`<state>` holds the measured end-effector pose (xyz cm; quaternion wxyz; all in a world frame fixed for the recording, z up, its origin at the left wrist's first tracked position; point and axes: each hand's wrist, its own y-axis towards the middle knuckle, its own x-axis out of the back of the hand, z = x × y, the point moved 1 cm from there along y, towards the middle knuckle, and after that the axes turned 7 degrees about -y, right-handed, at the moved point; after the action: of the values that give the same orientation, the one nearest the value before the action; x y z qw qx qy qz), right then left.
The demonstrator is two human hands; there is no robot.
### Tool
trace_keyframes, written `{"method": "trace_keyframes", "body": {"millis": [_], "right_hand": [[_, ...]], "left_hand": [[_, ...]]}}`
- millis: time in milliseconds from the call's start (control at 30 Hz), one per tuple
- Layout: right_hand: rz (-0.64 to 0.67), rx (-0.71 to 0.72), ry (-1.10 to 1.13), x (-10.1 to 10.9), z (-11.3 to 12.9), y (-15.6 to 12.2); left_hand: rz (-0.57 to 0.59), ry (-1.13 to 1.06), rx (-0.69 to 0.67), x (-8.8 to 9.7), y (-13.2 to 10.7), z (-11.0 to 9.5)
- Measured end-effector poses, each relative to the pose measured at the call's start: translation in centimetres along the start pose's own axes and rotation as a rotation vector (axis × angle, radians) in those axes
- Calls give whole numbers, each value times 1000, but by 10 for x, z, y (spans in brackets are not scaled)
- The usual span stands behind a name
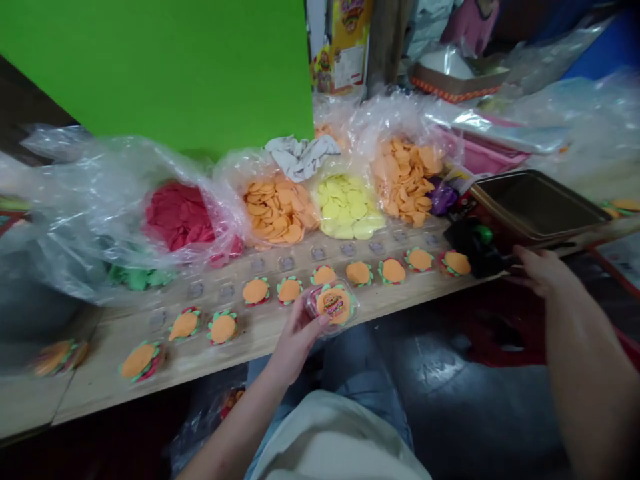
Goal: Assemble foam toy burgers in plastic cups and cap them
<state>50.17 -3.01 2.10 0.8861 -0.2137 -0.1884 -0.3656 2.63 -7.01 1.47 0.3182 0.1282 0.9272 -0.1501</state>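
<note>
My left hand (300, 330) is closed around the edge of a small clear plastic box (333, 307). Inside the box is a foam toy burger, and a printed burger label shows on top. My right hand (537, 272) is at the right end of a black tape dispenser (475, 250) with a green core. Its fingers are bent and slightly blurred; whatever they may pinch is too small to make out. Foam burgers (255, 291) sit in a row of open clear boxes along the wooden table (280, 327), their lids lying flat behind.
Behind the row, plastic bags hold red foam pieces (180, 217), orange pieces (280, 208), yellow pieces (347, 205) and green pieces (143, 275). A brown tray (543, 203) and a pink basket (493, 153) stand at the right. A green panel (165, 67) rises behind.
</note>
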Motion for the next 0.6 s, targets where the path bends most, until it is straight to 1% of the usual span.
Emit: {"method": "trace_keyframes", "body": {"millis": [67,100,133,200,233,367,433,500,600], "right_hand": [[57,-158,18,3,5,3],[131,-202,55,3,7,3],[154,-208,91,3,8,3],[119,-156,170,4,5,2],[78,-106,213,3,1,0],[-80,89,326,-1,-27,-12],[-140,146,323,-4,-41,-18],[-194,185,283,-6,-49,-21],[-301,238,161,-12,-50,-22]], "left_hand": [[-30,45,8,-6,-2,0],[-46,66,12,-8,-2,0],[-59,83,15,-9,-3,0],[-80,106,18,-9,-2,1],[-93,110,16,-8,0,2],[-108,81,62,-3,5,8],[-99,69,87,-2,7,10],[-105,54,90,-4,8,12],[-138,-20,91,-11,10,12]]}}
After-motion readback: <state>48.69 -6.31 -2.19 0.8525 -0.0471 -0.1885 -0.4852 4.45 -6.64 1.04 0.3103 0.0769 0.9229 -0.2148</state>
